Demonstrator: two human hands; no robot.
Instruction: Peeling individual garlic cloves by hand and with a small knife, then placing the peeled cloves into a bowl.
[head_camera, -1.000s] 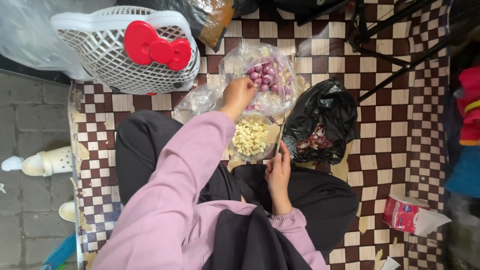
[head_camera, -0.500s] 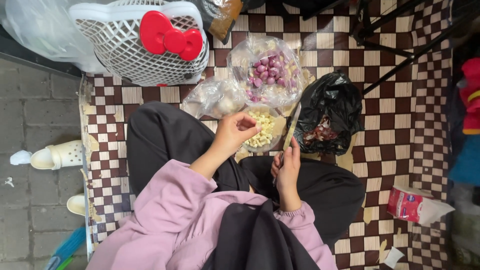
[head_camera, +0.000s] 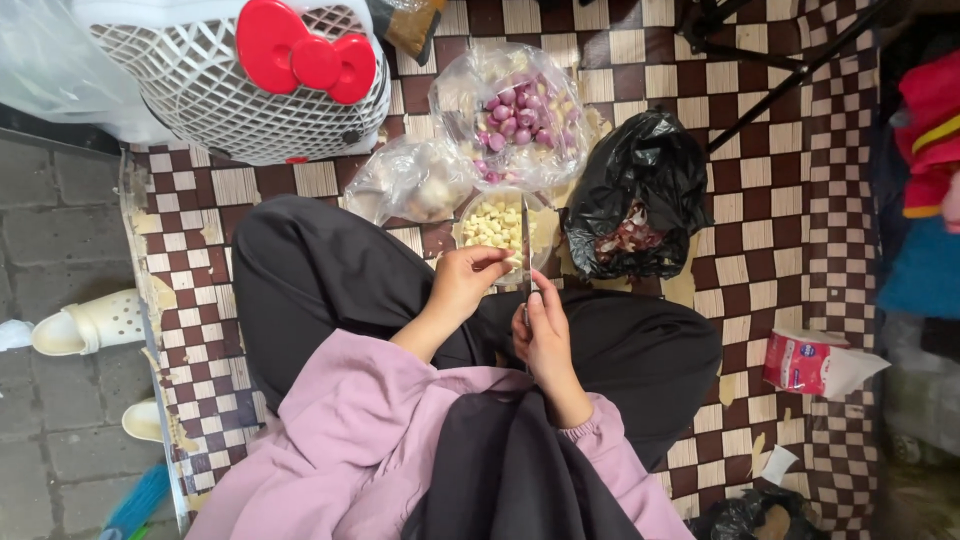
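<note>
Here, peeling over the bowl of pale peeled cloves (head_camera: 492, 224).
The right hand (head_camera: 545, 335) grips a knife (head_camera: 525, 245), blade over the bowl; the left hand (head_camera: 465, 282) pinches something small, hidden by fingers, at the bowl's near rim.

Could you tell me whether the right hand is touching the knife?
Touching: the head view shows the right hand wrapped around the handle of the knife, blade pointing up over the bowl.

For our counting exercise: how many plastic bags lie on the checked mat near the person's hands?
3: a clear plastic bag of purple bulbs at the top, a clear bag of pale pieces left of it, and a black plastic bag to the right. Others may be hidden.
</note>
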